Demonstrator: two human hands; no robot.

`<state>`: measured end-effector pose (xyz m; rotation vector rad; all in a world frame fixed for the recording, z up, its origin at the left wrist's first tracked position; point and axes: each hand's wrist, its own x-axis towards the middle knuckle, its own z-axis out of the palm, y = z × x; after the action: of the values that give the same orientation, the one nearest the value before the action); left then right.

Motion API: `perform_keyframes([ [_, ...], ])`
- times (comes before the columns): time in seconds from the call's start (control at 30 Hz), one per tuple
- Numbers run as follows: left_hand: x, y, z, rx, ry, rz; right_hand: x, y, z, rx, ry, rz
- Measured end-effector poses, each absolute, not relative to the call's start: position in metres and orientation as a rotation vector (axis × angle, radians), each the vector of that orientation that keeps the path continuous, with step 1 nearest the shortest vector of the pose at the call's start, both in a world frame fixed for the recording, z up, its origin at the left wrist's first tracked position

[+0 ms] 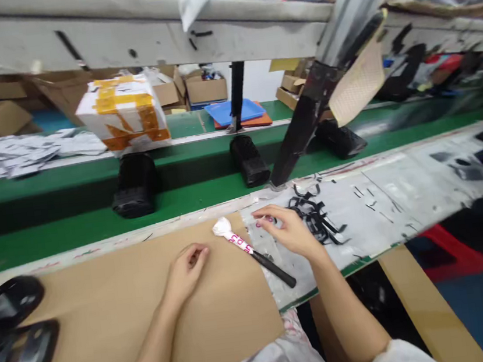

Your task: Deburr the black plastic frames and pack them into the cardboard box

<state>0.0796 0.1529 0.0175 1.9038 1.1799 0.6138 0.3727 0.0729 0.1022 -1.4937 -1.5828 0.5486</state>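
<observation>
Brown cardboard sheet point(110, 332) on the desk point(384, 198), serving as reference point. Glossy black moulded pieces point(12, 341) at its left end; black moulded items point(134, 185) on a green conveyor belt point(208, 199) beyond it; black plastic strips point(314, 216) off its right edge. Left hand point(187, 276) on the sheet, fingers point(200, 253) loosely curled, holding nothing. Right hand point(285, 231) past the sheet's far right corner, fingers point(267, 216) bent over clear plastic film point(262, 243); pinching cannot be told. Black-handled tool point(251, 256), head wrapped white with pink lettering, across the sheet's right edge, just beside the right hand.
</observation>
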Motion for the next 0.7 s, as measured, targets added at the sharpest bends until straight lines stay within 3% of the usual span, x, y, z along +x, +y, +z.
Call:
perform_keyframes([
  [0.13,0.073,0.155,0.017,1.817,1.224,0.599,0.424,0.035,0.098,-1.667,-1.425,0.253],
  [0.23,0.079,0.156,0.02,1.788,1.219,0.607,0.429,0.021,0.088,-1.703,-1.33,0.29],
  [0.47,0.063,0.149,0.042,1.275,0.959,0.816,0.316,0.028,0.067,-1.385,-1.579,0.839],
  [0.7,-0.082,0.039,0.06,0.748,0.843,0.993,0.229,0.017,0.035,-1.043,-1.887,1.336],
])
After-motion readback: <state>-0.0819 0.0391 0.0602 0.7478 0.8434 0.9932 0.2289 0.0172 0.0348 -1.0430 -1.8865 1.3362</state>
